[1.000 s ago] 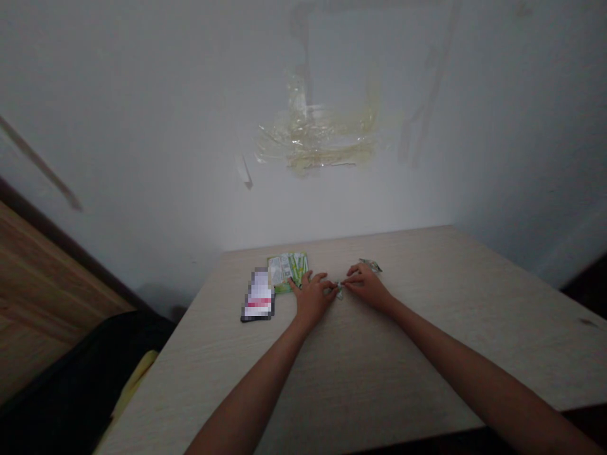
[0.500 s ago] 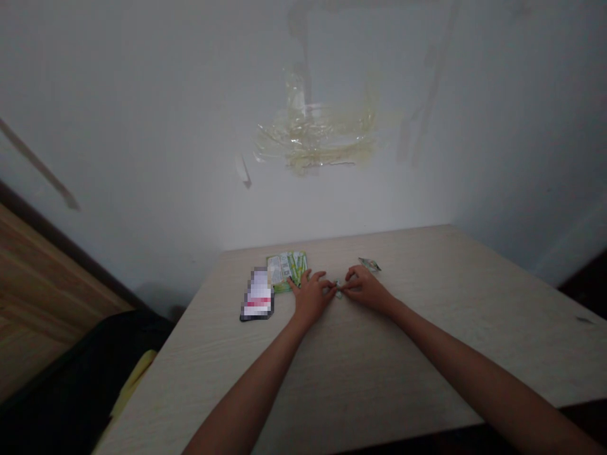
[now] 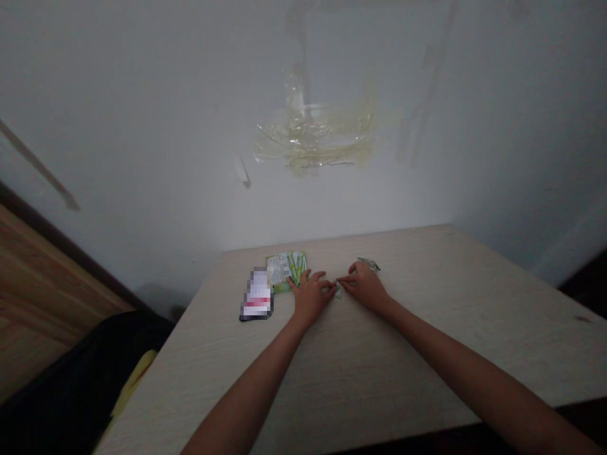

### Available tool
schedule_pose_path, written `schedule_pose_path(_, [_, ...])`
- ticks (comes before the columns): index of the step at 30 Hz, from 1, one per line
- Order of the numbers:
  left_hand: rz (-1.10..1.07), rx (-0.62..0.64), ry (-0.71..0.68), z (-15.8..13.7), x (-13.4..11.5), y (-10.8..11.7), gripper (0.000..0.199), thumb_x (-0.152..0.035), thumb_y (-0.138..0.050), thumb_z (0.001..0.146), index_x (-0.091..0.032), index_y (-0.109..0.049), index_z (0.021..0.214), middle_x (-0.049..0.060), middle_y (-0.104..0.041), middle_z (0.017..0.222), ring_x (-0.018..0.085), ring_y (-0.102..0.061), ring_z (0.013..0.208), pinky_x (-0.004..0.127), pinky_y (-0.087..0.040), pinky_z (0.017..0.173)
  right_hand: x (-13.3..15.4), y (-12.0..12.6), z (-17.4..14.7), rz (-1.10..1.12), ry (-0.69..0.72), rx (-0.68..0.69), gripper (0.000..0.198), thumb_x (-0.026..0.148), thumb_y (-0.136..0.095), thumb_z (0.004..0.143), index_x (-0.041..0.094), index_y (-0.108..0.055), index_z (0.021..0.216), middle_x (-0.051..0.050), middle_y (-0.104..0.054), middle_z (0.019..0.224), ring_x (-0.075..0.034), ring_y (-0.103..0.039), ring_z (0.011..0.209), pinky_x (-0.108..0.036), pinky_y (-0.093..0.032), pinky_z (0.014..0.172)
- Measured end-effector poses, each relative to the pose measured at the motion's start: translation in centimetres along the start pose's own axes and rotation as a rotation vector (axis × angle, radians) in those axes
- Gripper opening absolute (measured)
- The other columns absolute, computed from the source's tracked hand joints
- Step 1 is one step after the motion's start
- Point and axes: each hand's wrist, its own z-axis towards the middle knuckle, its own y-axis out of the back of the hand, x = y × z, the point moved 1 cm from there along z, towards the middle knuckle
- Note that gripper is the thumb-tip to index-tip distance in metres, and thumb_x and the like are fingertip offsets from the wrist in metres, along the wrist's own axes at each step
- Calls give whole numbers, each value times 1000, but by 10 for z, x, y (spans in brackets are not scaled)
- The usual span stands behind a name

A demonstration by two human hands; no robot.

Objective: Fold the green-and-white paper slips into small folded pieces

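Note:
A small, crumpled pale-green piece (image 3: pixel 338 291), perhaps paper or film, lies between my hands on the table; it is too small to name. My left hand (image 3: pixel 313 298) rests on the tabletop with thumb and index finger pinching the piece's left side, while its other fingers stretch toward a green-and-white printed packet (image 3: pixel 279 268). From the right, my right hand (image 3: pixel 368 287) meets the piece with its fingertips pressed together at the upper edge. Just behind the right hand, a small shiny crumpled wrapper (image 3: pixel 372 262) is partly covered by the fingers.
A phone (image 3: pixel 257 300) with a blurred screen lies left of the packet. The pale wooden table (image 3: pixel 403 379) meets a white wall (image 3: pixel 190 126) bearing yellowed tape (image 3: pixel 313 139). Dark cloth (image 3: pixel 95 366) and something yellow (image 3: pixel 135 382) lie beyond the table's left edge.
My right hand has shifted slightly left and its fingertips have moved up along the piece. The left hand stays nearly still.

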Motion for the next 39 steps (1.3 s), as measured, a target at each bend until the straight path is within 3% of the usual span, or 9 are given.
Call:
schedule_pose_path(6, [-4,20,8,-1,-1,2,18,-49,-60,84,-43,-72,95,-6,-58,133,32,-31,135,74,-1,106,-3,-4,1,82,-26,-27,16,31,-65,86,30,-77,96,-9,-57,99,-21,-53,94,-38,-42,86])
schedule_pose_path(10, [-4,23,13,-2,-3,4,19,-49,-58,86,-41,-73,95,-4,-58,133,32,-31,136,73,-1,107,-12,-6,0,263,30,-63,12,24,-67,84,25,-78,88,-9,-59,103,-22,-54,101,-39,-41,93])
schedule_pose_path(14, [-2,11,17,-3,-4,5,18,-48,-58,86,-41,-72,96,-5,-58,133,32,-32,135,74,0,106,-16,-5,-2,409,96,-4,7,23,-70,80,25,-77,81,-7,-59,105,-21,-55,102,-41,-42,95])
schedule_pose_path(19, [4,23,27,-3,-4,4,18,-47,-60,85,-41,-72,97,-5,-58,133,32,-31,136,73,-1,107,-10,2,-4,390,141,47,6,22,-71,79,24,-76,82,-7,-58,102,-21,-54,100,-40,-42,94])
schedule_pose_path(26, [15,30,23,-2,-4,4,18,-48,-59,85,-42,-71,97,-4,-57,134,32,-29,137,75,-1,105,1,16,-5,310,310,98,12,17,-66,81,23,-76,85,-7,-58,95,-20,-52,94,-36,-42,88])
schedule_pose_path(39, [37,21,38,-2,-5,7,21,-52,-59,84,-42,-72,95,-3,-56,134,32,-28,137,74,0,105,6,24,-11,321,371,133,13,19,-64,83,23,-75,90,-6,-58,90,-20,-52,93,-34,-44,84])
